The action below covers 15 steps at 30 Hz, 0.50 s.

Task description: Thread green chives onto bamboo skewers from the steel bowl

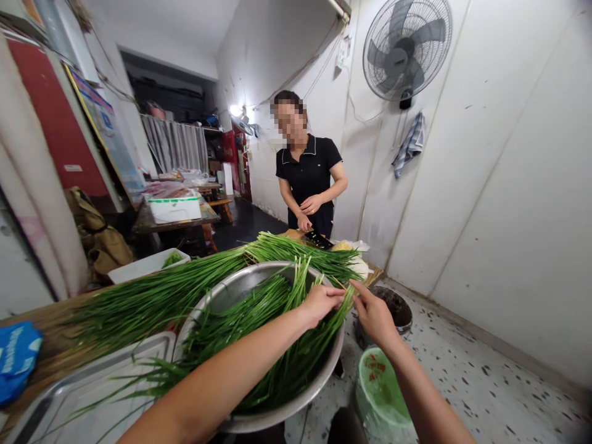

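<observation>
A wide metal basin (259, 425) holds long green chives (259, 308). Over its right rim, my left hand (319, 303) has its fingers closed around a few chive stalks near their pale ends. My right hand (374, 314) is just right of it, with thumb and forefinger pinched at the pale stem ends; the exact contact is partly hidden. The leaves of this bunch trail back down into the basin. Behind the rim, a big pile of chives (185, 290) lies across the wooden table, pale ends toward the middle.
Across the table a person in a black shirt (308, 163) holds a knife (319, 239). A metal tray (92, 382) sits left of the basin. On the floor at right stand a green-lined bin (382, 382) and a dark bucket (398, 305). A white tub (134, 268) is beyond the table.
</observation>
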Tool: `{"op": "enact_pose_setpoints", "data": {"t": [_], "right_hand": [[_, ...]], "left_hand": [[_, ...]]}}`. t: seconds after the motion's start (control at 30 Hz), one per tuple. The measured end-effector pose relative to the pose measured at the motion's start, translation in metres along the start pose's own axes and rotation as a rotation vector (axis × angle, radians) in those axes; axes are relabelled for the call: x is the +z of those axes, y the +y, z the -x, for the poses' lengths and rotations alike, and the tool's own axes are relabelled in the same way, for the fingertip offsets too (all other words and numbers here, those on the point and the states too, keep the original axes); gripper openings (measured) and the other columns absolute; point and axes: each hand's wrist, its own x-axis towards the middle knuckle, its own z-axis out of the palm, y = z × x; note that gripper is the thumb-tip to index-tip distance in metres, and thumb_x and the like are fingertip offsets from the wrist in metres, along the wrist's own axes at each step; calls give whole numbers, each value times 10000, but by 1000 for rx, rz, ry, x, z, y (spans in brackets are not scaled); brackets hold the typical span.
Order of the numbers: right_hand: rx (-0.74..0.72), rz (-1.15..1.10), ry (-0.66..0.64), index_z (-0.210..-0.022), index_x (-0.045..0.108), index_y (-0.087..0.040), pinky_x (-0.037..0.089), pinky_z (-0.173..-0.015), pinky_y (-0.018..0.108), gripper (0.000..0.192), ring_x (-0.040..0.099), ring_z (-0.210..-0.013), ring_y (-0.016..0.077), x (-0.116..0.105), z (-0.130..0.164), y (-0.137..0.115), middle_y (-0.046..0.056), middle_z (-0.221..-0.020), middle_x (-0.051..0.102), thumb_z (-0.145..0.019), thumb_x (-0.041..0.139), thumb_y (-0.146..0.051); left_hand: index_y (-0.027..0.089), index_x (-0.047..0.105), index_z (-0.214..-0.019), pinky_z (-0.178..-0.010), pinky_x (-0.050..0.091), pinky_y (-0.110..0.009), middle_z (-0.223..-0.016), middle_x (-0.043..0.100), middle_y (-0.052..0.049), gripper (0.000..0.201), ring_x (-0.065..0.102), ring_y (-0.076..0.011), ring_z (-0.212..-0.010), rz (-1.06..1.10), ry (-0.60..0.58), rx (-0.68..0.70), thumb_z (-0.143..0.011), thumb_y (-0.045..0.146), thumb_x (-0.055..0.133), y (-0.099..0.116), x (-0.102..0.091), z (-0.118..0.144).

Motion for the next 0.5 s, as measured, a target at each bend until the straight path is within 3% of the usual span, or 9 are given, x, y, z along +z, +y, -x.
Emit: {"op": "enact_pose_setpoints", "data": {"t": [0.1, 0.17, 0.27, 0.37, 0.5], "right_hand": [[-24, -56, 2, -1231, 461, -193, 460, -719, 265, 427, 606, -847, 173, -1, 5, 2, 71, -1044, 621, -822, 368, -273], [-10, -90, 3, -1228, 462, -192, 460, -662, 247, 422, 609, -720, 155, -2, 8, 4, 51, -889, 655, -827, 369, -286], [42, -85, 19, -1230, 456, -169, 426, -536, 221, 430, 550, -513, 135, -2, 10, 6, 2, -619, 614, -829, 374, -302], [51, -65, 43, -1222, 462, -143, 407, -513, 214, 444, 534, -487, 134, 2, 8, 7, -5, -570, 586, -820, 384, -314], [42, -5, 32, -1185, 500, -148, 426, -559, 231, 422, 569, -548, 154, 5, 1, 7, 19, -627, 620, -817, 378, -315]], "left_hand": [[192, 653, -981, -727, 425, -258, -878, 677, -32, 284, 581, -152, -755, -252, -107, 136, -710, 203, 567, 6, -10, 3], [216, 670, -940, -777, 401, -250, -892, 675, -17, 249, 575, -159, -830, -440, -10, 163, -724, 213, 545, 9, -26, -2], [192, 698, -808, -711, 387, -248, -778, 675, -31, 183, 574, -164, -742, -598, 233, 62, -722, 224, 539, 4, -47, -16], [175, 689, -665, -648, 362, -254, -685, 650, -40, 90, 555, -169, -668, -610, 280, 10, -645, 236, 625, -12, -52, -28], [157, 650, -577, -626, 342, -269, -605, 597, -42, 73, 536, -182, -653, -553, 345, -18, -595, 224, 672, -26, -42, -33]]}}
